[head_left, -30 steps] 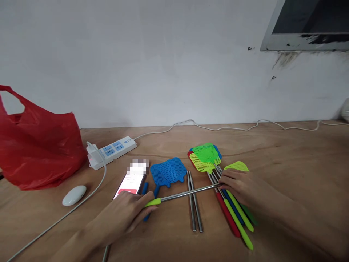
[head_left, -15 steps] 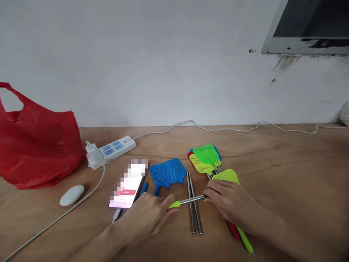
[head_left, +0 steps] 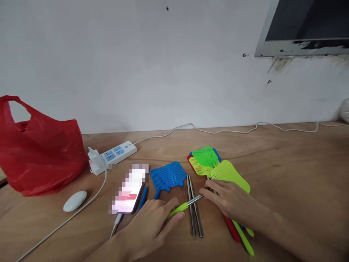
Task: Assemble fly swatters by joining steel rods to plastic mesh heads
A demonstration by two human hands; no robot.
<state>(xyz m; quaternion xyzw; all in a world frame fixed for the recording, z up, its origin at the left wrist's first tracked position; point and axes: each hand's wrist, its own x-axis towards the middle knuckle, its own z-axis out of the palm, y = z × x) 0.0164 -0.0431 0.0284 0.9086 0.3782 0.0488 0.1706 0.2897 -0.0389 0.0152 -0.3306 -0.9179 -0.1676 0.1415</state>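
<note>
My left hand (head_left: pixel 155 222) is closed round the yellow-green handle of a fly swatter (head_left: pixel 178 210). The swatter's metal rod runs right and slightly up to my right hand (head_left: pixel 225 196), whose fingers pinch it near a yellow-green mesh head (head_left: pixel 230 173). Below my right wrist poke out a red handle (head_left: pixel 232 229) and a yellow-green handle (head_left: pixel 243 238). Behind lie stacked swatter heads, a green one (head_left: pixel 205 156) on top. Two bare metal rods (head_left: pixel 195 214) lie side by side between my hands. Past my left hand are overlapping blue swatter heads (head_left: pixel 169 175) and a blue handle (head_left: pixel 143 198).
A lit phone (head_left: pixel 131 189) on a charging cable lies left of the swatters. Beyond it are a white power strip (head_left: pixel 116 154), a white oval mouse-like object (head_left: pixel 75 201) and a red plastic bag (head_left: pixel 40 156). A thin white cord (head_left: pixel 223 130) runs along the wall.
The held swatter has turned, its handle now tilting more and showing more yellow-green beyond my left fingers. Its mesh head shows more fully above my right hand. The camera view has shifted slightly.
</note>
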